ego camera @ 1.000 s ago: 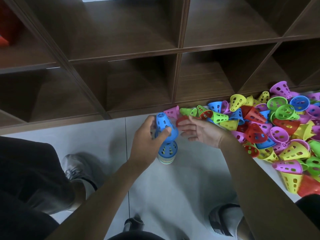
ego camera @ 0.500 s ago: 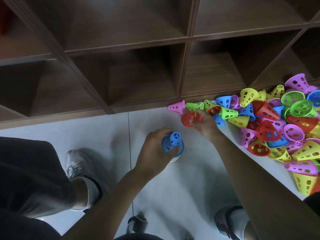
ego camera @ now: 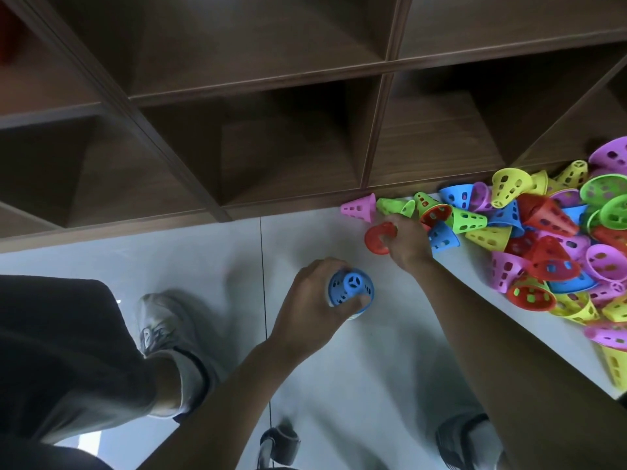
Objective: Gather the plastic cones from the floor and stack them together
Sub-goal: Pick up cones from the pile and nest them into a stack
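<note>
At the far left of the frame a dark trouser leg (ego camera: 57, 351) fills the lower corner, ending in a grey sneaker (ego camera: 159, 320) planted on the pale grey tiled floor (ego camera: 210, 259). Across the whole upper half runs a dark brown wooden cubby shelf unit (ego camera: 258, 79), its bottom edge meeting the floor. Just left of centre, the left hand (ego camera: 312, 310) curls its fingers and thumb around a stack of blue perforated plastic cones (ego camera: 351, 291) standing upright on the floor, narrow end up; how many cones are nested in it cannot be told from above. To the upper right of that stack, the right hand (ego camera: 405, 244) is clenched around a red perforated plastic cone (ego camera: 378, 239), whose open rim faces left and sits low over the floor; whether it touches the tile is unclear. Just above this hand, against the shelf base, lies a pink perforated plastic cone (ego camera: 359, 207) on its side, with a lime green perforated plastic cone (ego camera: 395, 205) beside it. From there to the right edge spreads a loose pile of plastic cones (ego camera: 543, 239) in yellow, blue, red, purple, pink and green, tumbled over one another along the shelf base and down the right side of the frame. At bottom centre a small dark object (ego camera: 278, 446) is too blurred to identify, and a second grey shoe (ego camera: 468, 442) shows at lower right.
</note>
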A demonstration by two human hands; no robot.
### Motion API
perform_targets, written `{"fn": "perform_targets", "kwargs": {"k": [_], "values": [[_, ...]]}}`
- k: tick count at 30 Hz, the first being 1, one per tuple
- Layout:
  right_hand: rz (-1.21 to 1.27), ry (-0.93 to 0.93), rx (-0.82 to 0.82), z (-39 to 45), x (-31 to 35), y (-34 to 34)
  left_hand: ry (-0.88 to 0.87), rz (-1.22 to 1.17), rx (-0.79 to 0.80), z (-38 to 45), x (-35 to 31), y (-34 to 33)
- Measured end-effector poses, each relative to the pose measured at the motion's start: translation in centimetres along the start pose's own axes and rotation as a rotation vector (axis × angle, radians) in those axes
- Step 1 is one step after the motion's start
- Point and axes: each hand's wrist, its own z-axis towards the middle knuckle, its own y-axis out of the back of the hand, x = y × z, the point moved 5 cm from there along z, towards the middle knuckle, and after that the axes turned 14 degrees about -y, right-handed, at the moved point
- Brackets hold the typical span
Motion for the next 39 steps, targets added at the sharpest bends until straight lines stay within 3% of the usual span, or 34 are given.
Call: {"fn": "perform_targets", "kwargs": {"k": [7,13,20,33,39], "values": [[0.136,-0.037,0.028,-0.1,-0.4,1.2,0.020,-0.107,-0.054,0.6,-0.6,0.7],[0.260,0.004,0.011,-0.9,0.7,4.3,0.008,-0.030,-0.078,1.5,-0.9,1.8],[0.462,0.087,0.176,-5.2,4.2,9.3,-0.023,0.093,-0.147,2.2,-2.0,3.2],[0.410,0.304,0.471,-11.2,10.1,11.6,-0.025,0.176,-0.234,2.6,-3.9,4.3],[0.398,0.159,0.440,-9.5,7.4,10.8,0.044,0.057,-0.183,1.9,-3.6,3.8]]}}
